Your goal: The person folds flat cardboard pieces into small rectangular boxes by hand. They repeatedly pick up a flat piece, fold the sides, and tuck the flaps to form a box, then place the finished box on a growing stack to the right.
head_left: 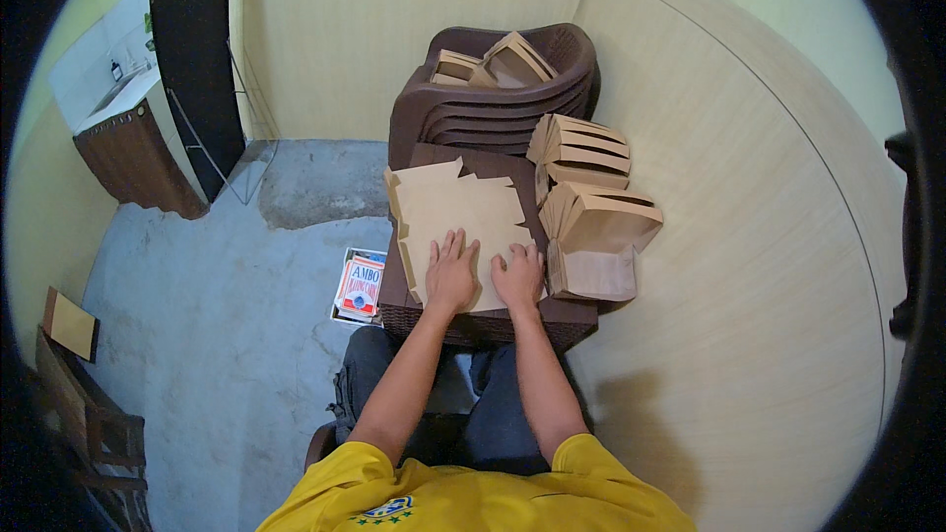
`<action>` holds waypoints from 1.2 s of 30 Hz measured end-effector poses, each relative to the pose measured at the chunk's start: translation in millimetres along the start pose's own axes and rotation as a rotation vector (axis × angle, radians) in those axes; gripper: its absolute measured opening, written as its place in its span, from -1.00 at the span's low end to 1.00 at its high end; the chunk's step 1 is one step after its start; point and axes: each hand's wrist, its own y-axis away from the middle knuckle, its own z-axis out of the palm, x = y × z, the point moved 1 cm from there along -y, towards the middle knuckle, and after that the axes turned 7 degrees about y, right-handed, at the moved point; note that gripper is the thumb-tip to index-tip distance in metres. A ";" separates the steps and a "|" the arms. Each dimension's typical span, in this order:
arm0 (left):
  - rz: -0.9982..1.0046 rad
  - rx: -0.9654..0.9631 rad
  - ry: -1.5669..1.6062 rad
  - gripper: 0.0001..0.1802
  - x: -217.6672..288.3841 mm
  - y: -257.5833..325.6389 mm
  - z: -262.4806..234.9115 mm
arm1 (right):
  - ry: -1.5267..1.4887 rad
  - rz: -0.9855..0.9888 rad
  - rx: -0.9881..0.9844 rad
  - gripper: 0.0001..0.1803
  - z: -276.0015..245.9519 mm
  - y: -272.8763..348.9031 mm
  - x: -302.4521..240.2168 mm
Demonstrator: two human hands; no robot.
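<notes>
A flat, die-cut sheet of brown cardboard (461, 209) lies on a dark brown woven-look table (572, 312) in front of me, its left edge flaps standing up a little. My left hand (451, 278) rests on the middle of the sheet, palm down with fingers spread. Beside it, my right hand (518, 278) presses on the sheet's right part, fingers slightly bent and thumb apart. Neither hand grips anything. Right of the sheet stand a stack of folded brown paper or cardboard pieces (589, 151) and a larger opened one (596, 236).
Behind the table is a stack of brown plastic chairs (473, 123), with cardboard pieces (512, 61) on its seat. A small crate holding a red-and-white printed pack (361, 284) sits on the floor to the left. A pale panel wall (739, 236) closes off the right side.
</notes>
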 end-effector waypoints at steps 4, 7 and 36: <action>0.023 0.072 -0.026 -0.39 6.6 5.1 -6.0 | -0.003 0.123 -0.266 -0.49 -25.5 5.8 4.8; 0.025 0.087 -0.023 -0.37 6.7 3.3 -3.7 | 0.113 0.117 -0.264 -0.44 -32.6 14.3 -2.7; 0.050 0.119 -0.005 -0.38 4.9 4.7 -5.2 | 0.190 0.138 -0.344 -0.34 -28.4 -4.7 -22.8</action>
